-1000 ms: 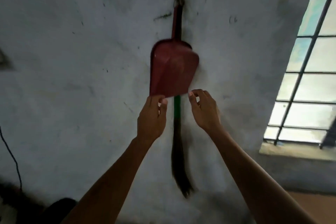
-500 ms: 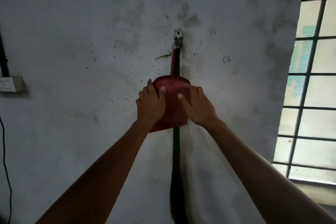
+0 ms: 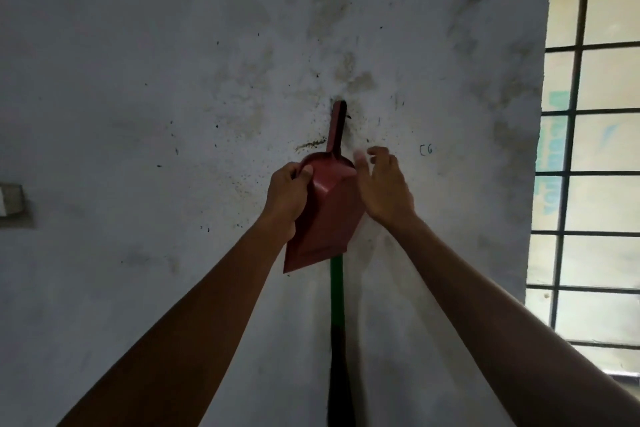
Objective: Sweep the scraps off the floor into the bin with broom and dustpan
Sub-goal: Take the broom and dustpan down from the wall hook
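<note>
Wall (image 3: 173,45) (pencilled "C6") behind; left hand (image 3: 289,198) grips red dustpan (image 3: 329,215), right hand (image 3: 384,187) loose beside it.

Left hand (image 3: 289,196) grips red dustpan (image 3: 329,218) against wall (image 3: 138,80).

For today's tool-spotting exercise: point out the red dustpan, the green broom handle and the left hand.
red dustpan (image 3: 329,218), head view, on the flat back of its pan.
green broom handle (image 3: 336,291), head view, on the bare stretch below the pan.
left hand (image 3: 287,194), head view, on its back.
</note>
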`<action>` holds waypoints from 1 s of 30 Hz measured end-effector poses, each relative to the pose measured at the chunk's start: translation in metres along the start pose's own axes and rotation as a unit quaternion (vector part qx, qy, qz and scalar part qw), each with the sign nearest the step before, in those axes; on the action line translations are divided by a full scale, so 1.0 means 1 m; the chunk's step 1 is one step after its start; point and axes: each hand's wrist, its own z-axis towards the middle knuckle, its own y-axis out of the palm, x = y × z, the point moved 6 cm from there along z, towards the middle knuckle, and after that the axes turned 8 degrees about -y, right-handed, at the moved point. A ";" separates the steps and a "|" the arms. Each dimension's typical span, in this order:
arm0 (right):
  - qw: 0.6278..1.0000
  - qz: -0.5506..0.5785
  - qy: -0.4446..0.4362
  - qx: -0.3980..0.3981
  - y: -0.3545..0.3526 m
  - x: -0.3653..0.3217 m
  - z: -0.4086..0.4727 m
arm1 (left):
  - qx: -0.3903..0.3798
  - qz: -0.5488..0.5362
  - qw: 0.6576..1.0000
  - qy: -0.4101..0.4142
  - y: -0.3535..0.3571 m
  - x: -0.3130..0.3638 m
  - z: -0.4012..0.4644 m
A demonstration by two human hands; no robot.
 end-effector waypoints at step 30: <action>0.640 0.679 0.098 -0.346 -0.043 0.012 -0.025 | 0.118 0.469 0.585 0.651 -0.008 0.088 -0.061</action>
